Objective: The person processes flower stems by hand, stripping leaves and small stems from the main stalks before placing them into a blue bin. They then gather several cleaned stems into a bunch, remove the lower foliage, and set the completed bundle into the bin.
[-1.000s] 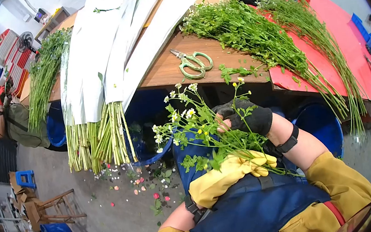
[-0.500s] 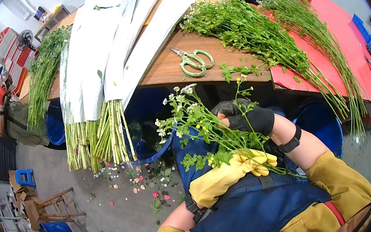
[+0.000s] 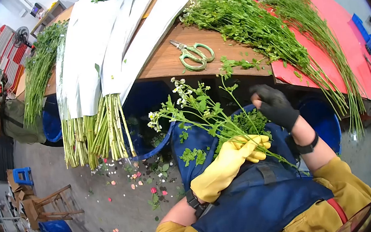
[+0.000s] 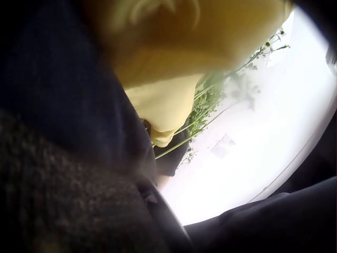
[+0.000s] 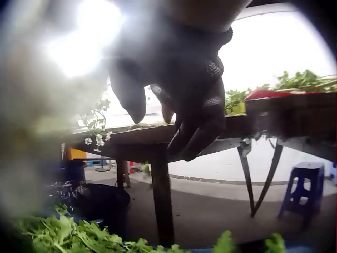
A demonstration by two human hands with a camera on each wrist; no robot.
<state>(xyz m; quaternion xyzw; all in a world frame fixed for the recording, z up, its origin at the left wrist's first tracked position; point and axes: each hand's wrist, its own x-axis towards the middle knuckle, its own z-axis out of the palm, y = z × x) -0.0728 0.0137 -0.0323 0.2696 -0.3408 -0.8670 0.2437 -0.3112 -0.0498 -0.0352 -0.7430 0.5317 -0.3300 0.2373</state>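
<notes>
A yellow-gloved left hand [image 3: 228,165] grips flowering stems [image 3: 217,121] over a blue apron [image 3: 256,202], fingers curled round them, while a black-gloved right hand [image 3: 277,107], fingers loosely bent, holds nothing beside the bunch. Scissors [image 3: 193,56] lie on the wooden table [image 3: 159,66].

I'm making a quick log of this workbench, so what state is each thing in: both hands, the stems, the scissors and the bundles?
Left hand: gloved, gripping stems
Right hand: gloved, off the stems, fingers loose
Flowering stems: held, unwrapped
Scissors: lying on the tabletop
White-papered bundles: wrapped, stem ends bare
Leafy bundle: unwrapped, lying down
</notes>
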